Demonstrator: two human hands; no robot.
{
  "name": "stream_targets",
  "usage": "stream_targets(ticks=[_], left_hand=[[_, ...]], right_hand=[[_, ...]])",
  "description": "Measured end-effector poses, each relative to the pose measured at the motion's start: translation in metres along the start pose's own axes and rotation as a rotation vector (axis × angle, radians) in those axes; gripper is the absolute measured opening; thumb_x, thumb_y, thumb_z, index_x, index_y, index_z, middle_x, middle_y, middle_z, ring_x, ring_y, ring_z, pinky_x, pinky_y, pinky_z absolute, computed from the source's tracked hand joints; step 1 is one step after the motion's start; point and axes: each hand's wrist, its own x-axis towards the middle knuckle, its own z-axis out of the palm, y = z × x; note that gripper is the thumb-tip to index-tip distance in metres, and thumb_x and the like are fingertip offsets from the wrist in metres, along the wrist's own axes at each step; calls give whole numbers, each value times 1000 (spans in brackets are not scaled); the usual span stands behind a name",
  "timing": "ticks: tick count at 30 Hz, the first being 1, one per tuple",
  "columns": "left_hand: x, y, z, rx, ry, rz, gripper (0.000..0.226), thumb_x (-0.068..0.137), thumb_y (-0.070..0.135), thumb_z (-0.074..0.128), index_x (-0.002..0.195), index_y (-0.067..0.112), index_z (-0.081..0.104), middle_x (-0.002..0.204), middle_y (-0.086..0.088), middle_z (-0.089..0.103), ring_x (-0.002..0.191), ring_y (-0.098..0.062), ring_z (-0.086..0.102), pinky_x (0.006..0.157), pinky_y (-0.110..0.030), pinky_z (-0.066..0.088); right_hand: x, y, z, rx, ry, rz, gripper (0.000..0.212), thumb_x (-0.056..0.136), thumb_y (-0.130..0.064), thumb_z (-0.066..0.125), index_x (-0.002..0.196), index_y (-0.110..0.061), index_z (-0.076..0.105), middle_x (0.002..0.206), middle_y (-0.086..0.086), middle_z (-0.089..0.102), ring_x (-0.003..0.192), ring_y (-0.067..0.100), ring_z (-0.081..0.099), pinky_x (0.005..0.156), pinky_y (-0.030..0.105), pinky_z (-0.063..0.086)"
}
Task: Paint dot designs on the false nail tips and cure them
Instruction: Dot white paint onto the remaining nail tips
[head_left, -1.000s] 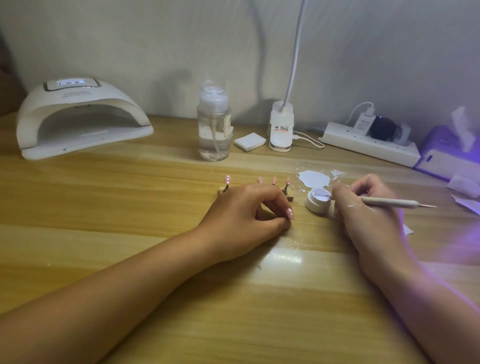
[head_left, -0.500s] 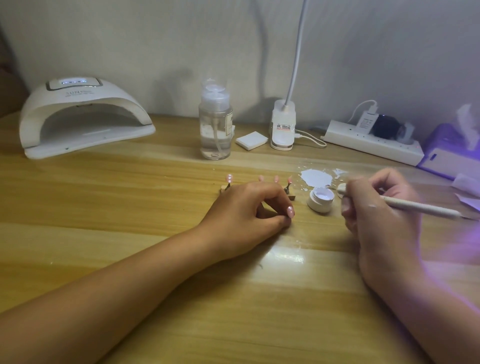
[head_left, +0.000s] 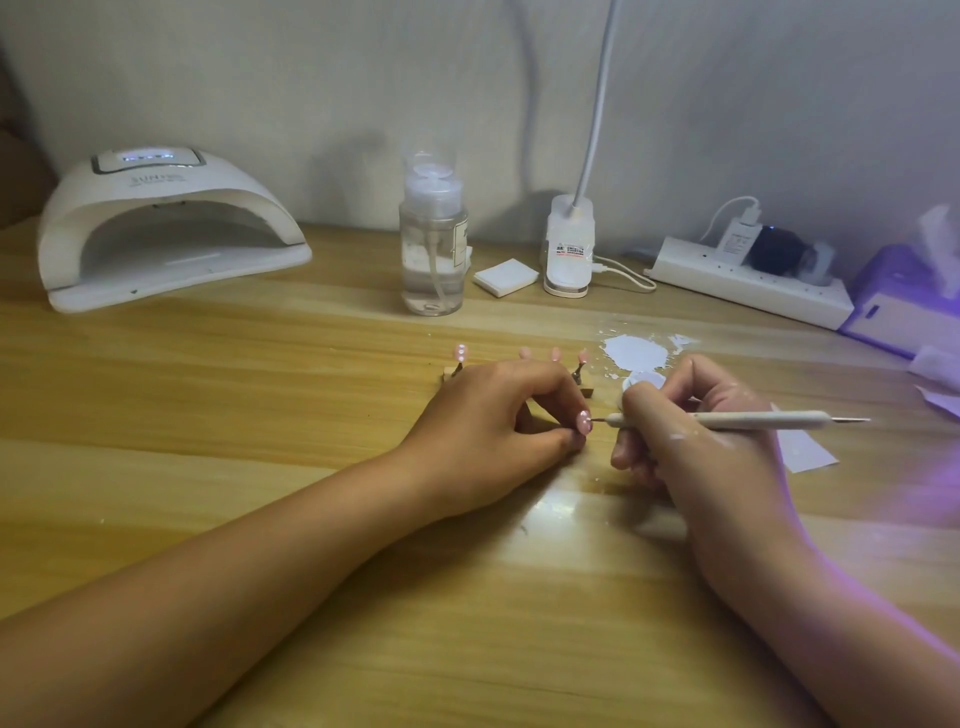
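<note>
Clear pump bottle (head_left: 432, 249) upright on wooden surface (head_left: 260, 389), part-filled with clear liquid. Just right of bottle: white square pad stack (head_left: 505, 277), then clip lamp base (head_left: 568, 249), gooseneck rising out of view. Farther right of bottle: white power strip (head_left: 748, 283) with plugged charger (head_left: 737, 239), purple tissue box (head_left: 901, 301) at frame edge

From my end I see 2 bare forearms, the left forearm (head_left: 234, 587) and the right forearm (head_left: 831, 613), uncovered right to the frame edge. The left hand (head_left: 493, 431) is bare too. The right hand (head_left: 696, 441) carries white smears (head_left: 727, 441) across its back and knuckles.
</note>
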Motion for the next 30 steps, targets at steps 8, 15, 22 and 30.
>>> stream_targets(ticks=[8, 15, 22, 30], left_hand=[[1, -1, 0, -1, 1, 2, 18, 82, 14, 74, 81, 31, 67, 83, 18, 70, 59, 1, 54, 60, -15, 36], [1, -1, 1, 6, 3, 1, 17, 82, 14, 74, 81, 29, 68, 83, 18, 70, 61, 4, 56, 60, -12, 35], [0, 0, 0, 8, 4, 5, 17, 83, 14, 74, 81, 30, 67, 82, 18, 69, 63, 6, 56, 60, -11, 36], [0, 0, 0, 5, 1, -3, 18, 82, 14, 74, 81, 31, 67, 83, 18, 70, 62, 5, 55, 60, -13, 36]], right_hand=[[1, 1, 1, -25, -12, 17, 16, 65, -15, 59, 55, -20, 47, 47, 12, 59, 40, 14, 48, 39, 20, 38], [0, -1, 0, -20, -18, 22, 17, 65, -15, 58, 56, -19, 45, 48, 12, 59, 40, 14, 47, 39, 20, 39], [0, 0, -1, 16, -12, 8, 32, 84, 0, 60, 61, -16, 45, 47, 11, 58, 39, 12, 47, 40, 18, 38], [0, -1, 0, 14, -9, 12, 30, 81, -1, 61, 60, -17, 45, 48, 12, 59, 38, 11, 46, 39, 17, 38]])
